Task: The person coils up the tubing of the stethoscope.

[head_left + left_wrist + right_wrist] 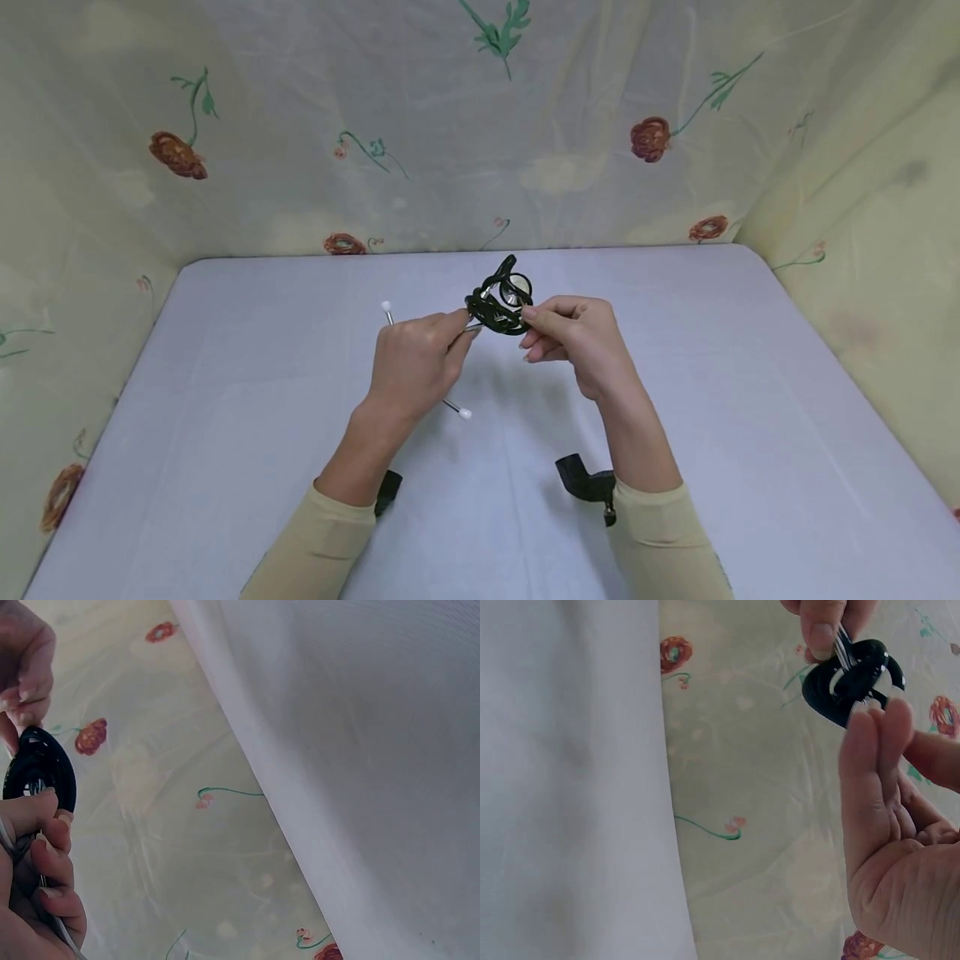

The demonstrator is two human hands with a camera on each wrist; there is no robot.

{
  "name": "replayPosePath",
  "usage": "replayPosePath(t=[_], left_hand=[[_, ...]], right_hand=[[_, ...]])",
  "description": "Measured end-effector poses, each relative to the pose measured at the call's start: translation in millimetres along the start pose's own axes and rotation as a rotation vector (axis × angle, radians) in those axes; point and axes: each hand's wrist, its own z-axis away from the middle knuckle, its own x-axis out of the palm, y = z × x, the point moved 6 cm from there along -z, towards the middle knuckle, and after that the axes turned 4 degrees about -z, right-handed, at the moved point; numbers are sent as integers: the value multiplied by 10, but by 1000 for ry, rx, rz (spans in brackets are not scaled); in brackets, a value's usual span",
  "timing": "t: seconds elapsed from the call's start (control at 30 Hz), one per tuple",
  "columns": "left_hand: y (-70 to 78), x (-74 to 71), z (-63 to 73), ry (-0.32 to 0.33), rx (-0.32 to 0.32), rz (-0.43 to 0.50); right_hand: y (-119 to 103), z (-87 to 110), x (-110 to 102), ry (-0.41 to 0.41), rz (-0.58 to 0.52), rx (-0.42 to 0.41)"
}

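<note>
A stethoscope is held up above the table, its black tubing wound into a tangled coil. The round chestpiece shows at the coil's far right side. My left hand grips the metal ear tubes near the coil; white ear tips stick out on either side of the fist. With thumb and fingertips, my right hand pinches the coil's right edge. In the right wrist view, the black tubing loops around the metal tubes, and the right fingers touch its near side. The left wrist view shows the coil between both hands.
A white cloth covers the table. Behind it and at both sides hangs a pale curtain with printed flowers. A black wrist mount juts inward from the right forearm, another from the left.
</note>
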Motion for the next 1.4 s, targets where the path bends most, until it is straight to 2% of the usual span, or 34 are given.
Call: replayPosePath(t=[0.2,0.3,0.57,0.73,0.97,1.2,1.4], left_hand=[[3,15,-8,-14,0,-1],[0,24,-12,-30,-1,1],[-46,93,15,-154,-10,-5],[-122,184,70,-270,-36,-6],[-248,394,190,-487,-83,9],[-318,546,289,-675,-128,83],[-356,596,363,-763,-173,118]], right_hand=[[-5,10,-23,-30,33,21],[4,12,-37,-32,83,40],[37,18,-109,-74,282,91],[18,21,-175,-58,337,83],[4,31,-216,-32,363,66],[6,40,-213,-43,374,43],[17,43,-224,-45,385,40]])
